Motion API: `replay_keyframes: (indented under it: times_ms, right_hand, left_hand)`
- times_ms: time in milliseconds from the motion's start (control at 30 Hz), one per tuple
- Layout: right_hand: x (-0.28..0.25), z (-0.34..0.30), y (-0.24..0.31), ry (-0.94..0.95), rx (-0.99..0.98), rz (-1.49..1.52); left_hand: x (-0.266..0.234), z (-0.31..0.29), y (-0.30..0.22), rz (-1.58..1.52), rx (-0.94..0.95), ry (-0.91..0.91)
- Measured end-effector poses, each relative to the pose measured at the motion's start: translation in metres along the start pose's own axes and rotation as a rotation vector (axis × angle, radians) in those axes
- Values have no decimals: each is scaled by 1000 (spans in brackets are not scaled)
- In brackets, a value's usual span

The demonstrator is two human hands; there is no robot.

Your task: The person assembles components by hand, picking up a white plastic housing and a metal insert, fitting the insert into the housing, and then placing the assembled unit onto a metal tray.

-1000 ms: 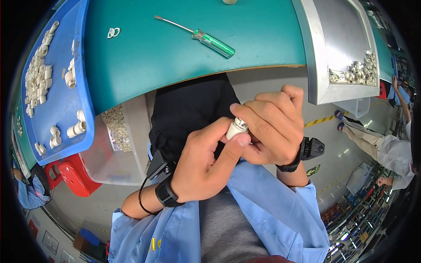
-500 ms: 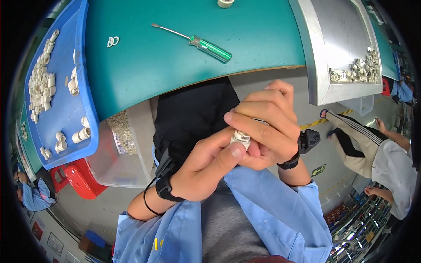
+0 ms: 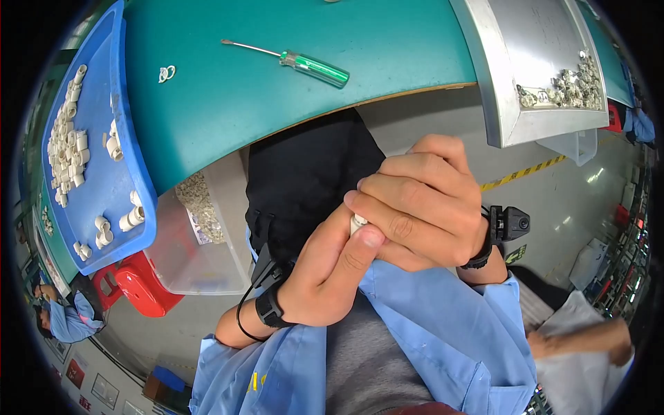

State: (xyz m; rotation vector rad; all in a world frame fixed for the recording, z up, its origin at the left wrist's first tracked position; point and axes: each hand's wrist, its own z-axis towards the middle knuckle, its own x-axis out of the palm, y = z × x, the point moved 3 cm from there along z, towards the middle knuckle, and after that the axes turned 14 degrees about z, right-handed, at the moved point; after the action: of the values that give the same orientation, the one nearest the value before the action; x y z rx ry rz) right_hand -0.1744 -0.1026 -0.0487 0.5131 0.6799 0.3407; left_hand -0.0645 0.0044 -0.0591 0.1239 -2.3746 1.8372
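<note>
Over my lap, both hands meet around a small white cylindrical plastic part (image 3: 357,223). Only a bit of it shows between the fingers. My left hand (image 3: 319,275) is closed, its thumb pressed along the part. Wrapped over it from the other side is my right hand (image 3: 427,211), with its fingers curled and covering most of the piece. On the green table ahead lies a screwdriver (image 3: 315,68) with a green handle, its blade pointing left. Two thin white rings (image 3: 167,73) rest to the left of it.
At the left, a blue tray (image 3: 131,173) carries many white cylindrical parts (image 3: 68,155). A metal-framed tray (image 3: 499,76) at the right holds small metallic pieces (image 3: 577,86). Below the table edge stand a clear bin (image 3: 200,266) and a red stool (image 3: 145,283). Another person (image 3: 581,339) is at the lower right.
My right fingers have closed further over the white part, which now shows less. The view has shifted slightly. The person at the right has moved nearer, toward the lower edge.
</note>
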Motion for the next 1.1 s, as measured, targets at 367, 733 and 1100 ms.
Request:
replay_keyframes:
  times_ms: [367,733,1100]
  right_hand:
    - [0,-2,-9,-22,167,152]
    - [26,-8,-32,-96,161,313]
    - [60,-12,-44,-86,270,439]
  left_hand:
    - [-5,16,9,-304,27,129]
    - [-18,25,25,-496,58,93]
    - [-37,23,45,-548,22,-150]
